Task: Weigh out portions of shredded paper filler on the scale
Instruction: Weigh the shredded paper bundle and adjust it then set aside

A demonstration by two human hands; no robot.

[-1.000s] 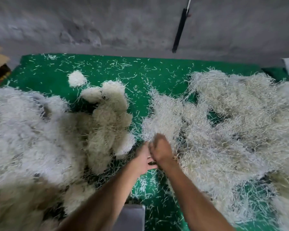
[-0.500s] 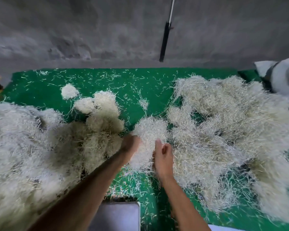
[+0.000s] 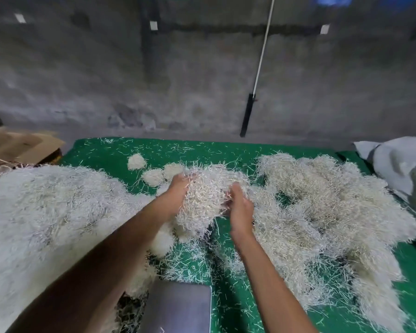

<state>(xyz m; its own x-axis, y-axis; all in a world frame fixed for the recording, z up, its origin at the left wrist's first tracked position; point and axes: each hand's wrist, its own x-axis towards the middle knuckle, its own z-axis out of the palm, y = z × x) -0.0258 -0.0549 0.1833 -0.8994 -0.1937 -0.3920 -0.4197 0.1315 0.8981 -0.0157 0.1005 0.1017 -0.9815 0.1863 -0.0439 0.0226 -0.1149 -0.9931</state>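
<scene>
A loose clump of white shredded paper [image 3: 203, 200] is lifted off the green mat [image 3: 233, 152], squeezed between my two hands. My left hand [image 3: 178, 191] presses its left side with fingers stretched into the strands. My right hand [image 3: 240, 207] presses its right side, palm inward, fingers nearly straight. Strands hang from the clump's underside. The grey metal scale platform [image 3: 178, 306] lies at the bottom centre, below my forearms, with nothing on the part that shows.
A big heap of shredded paper [image 3: 46, 212] fills the left, another heap [image 3: 327, 212] the right. Three small balled portions [image 3: 136, 162] sit at the back. A white sack [image 3: 399, 164] lies far right, cardboard [image 3: 17, 145] far left. A concrete wall stands behind.
Both hands closed in on a clump pulled from the right heap and raised it off the mat. My view tilted upward, showing more of the wall.
</scene>
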